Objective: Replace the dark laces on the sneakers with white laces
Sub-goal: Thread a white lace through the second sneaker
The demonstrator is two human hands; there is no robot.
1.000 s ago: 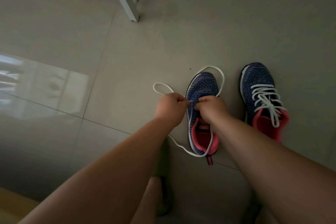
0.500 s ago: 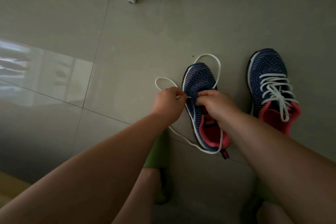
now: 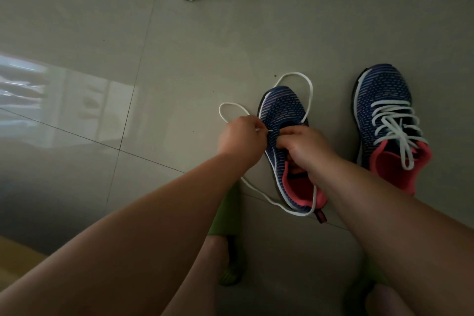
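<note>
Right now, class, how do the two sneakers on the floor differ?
The right sneaker is fully laced in white; the left sneaker has its white lace lying loose around it. Both hands work at the left one; the right stands untouched. Both are blue knit with pink lining.

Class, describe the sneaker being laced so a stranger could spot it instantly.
Start at the grey tiled floor, where two blue sneakers sit. Take the left sneaker, under both hands. Unlike the fully laced right sneaker, its white lace trails loose around it.

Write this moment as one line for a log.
left hand: pinches white lace tip | right hand: grips unlaced sneaker | other sneaker: laced
</note>
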